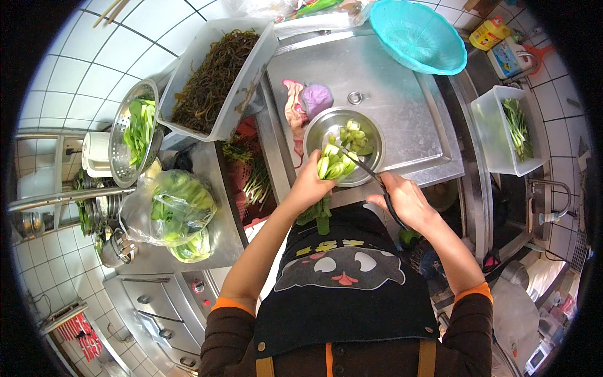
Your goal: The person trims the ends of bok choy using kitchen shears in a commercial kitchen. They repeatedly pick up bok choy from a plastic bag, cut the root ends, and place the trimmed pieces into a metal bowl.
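Note:
My left hand (311, 184) grips a bunch of leafy greens (333, 162), its pale stem ends pointing up over a round steel bowl (377, 165). My right hand (407, 200) holds black-handled scissors (370, 172), their blades at the stem ends. Inside the bowl lie cut stem pieces (355, 136). The dark leaves of the bunch hang below my left hand, in front of the black apron (339, 306). A purple and pink cloth item (316, 100) and a small metal ring-shaped part (355, 97) lie on the steel worktop (400, 103) beyond the bowl.
A plastic tub of dark seaweed-like strands (214, 85) stands at upper left, beside a steel colander with greens (141, 132). Bagged greens (179, 207) sit on the left counter. A turquoise basket (419, 37) is at the back; a clear bin with greens (511, 132) stands right, near the sink.

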`<state>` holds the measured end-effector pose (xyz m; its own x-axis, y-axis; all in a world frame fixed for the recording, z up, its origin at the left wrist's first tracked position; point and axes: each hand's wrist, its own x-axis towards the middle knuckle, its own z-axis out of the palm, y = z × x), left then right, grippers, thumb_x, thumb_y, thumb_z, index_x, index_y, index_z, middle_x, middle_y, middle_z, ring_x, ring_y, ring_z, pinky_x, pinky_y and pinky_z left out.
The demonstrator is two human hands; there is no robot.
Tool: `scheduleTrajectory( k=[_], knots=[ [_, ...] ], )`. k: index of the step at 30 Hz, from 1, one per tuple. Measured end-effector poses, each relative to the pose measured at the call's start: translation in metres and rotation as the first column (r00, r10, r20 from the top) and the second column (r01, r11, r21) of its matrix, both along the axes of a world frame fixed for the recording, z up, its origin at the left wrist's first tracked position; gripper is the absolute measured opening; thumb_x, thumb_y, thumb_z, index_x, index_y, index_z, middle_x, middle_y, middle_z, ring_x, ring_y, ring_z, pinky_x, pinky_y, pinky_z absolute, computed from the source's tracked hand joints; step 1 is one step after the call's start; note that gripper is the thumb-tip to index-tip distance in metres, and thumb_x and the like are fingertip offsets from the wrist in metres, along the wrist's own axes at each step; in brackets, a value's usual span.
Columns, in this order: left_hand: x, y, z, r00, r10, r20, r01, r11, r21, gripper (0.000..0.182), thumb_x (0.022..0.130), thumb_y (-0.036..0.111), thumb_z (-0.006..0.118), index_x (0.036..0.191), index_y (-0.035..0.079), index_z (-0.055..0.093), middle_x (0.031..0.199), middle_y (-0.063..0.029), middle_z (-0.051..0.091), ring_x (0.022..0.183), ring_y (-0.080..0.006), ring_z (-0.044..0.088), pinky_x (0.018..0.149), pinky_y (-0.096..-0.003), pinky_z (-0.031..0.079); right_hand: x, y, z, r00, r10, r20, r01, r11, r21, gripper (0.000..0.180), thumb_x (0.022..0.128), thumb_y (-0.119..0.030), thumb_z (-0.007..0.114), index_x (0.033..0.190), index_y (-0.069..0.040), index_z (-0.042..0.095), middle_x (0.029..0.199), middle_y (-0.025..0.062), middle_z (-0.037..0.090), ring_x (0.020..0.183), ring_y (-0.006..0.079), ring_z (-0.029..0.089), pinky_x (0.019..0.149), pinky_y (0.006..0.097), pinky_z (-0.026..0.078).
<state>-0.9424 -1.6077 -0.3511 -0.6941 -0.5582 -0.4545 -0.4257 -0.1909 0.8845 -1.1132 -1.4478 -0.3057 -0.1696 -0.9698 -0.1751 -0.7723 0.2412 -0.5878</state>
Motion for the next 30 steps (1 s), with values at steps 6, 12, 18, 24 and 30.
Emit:
scheduleTrajectory(
  k=[6,12,18,24,30],
  knots=[
    [0.0,-0.006,-0.016,0.997,0.002,0.075,0.003,0.998,-0.06,0.05,0.074,-0.003,0.067,0.116,-0.002,0.039,0.09,-0.009,0.058,0.065,-0.0147,0.059,0.055,-0.0286,0.049,-0.005,-0.009,-0.02,1.0,-0.027,-0.004,0.027,0.998,0.058,0.05,0.082,-0.04,0.066,0.094,0.006,0.052,0.078,0.0298,0.059,0.077,0.0451,0.06,0.063,0.0476,0.048],
    [0.006,-0.007,-0.016,0.999,0.044,0.007,-0.043,0.989,-0.144,0.045,0.072,0.0,0.064,0.111,0.003,0.042,0.087,-0.0147,0.062,0.07,-0.0202,0.064,0.061,-0.0356,0.051,-0.019,-0.014,-0.002,0.985,-0.126,0.114,0.115,0.989,0.094,0.052,0.085,-0.041,0.062,0.102,0.007,0.051,0.08,0.0279,0.06,0.082,0.0466,0.059,0.069,0.0482,0.048],
    [0.006,0.002,0.003,0.96,0.107,-0.257,-0.099,0.994,0.043,0.05,0.072,-0.008,0.062,0.114,0.003,0.038,0.091,-0.0094,0.057,0.069,-0.0159,0.06,0.058,-0.0295,0.05,-0.02,-0.002,0.034,0.961,0.073,0.266,-0.033,0.988,-0.151,0.058,0.08,-0.042,0.068,0.11,0.004,0.05,0.07,0.0185,0.054,0.066,0.0396,0.057,0.059,0.0412,0.045],
    [-0.003,0.008,0.02,0.929,0.166,-0.331,-0.136,0.984,0.112,0.048,0.074,-0.01,0.062,0.113,0.002,0.036,0.09,-0.0075,0.054,0.069,-0.0135,0.058,0.056,-0.0272,0.049,0.008,-0.007,0.053,0.993,0.108,-0.053,-0.117,0.971,-0.208,0.076,0.06,-0.051,0.075,0.11,0.001,0.052,0.087,0.0151,0.052,0.079,0.037,0.058,0.066,0.0424,0.047],
    [-0.007,0.013,0.023,0.93,0.181,-0.319,-0.166,0.983,0.075,0.045,0.073,-0.009,0.062,0.109,0.002,0.038,0.089,-0.0074,0.053,0.075,-0.0137,0.058,0.06,-0.0273,0.049,0.012,-0.02,0.055,0.96,0.067,-0.273,-0.121,0.976,-0.183,0.078,0.061,-0.058,0.07,0.108,0.002,0.052,0.088,0.0146,0.05,0.078,0.0341,0.057,0.066,0.04,0.048]
  ],
)
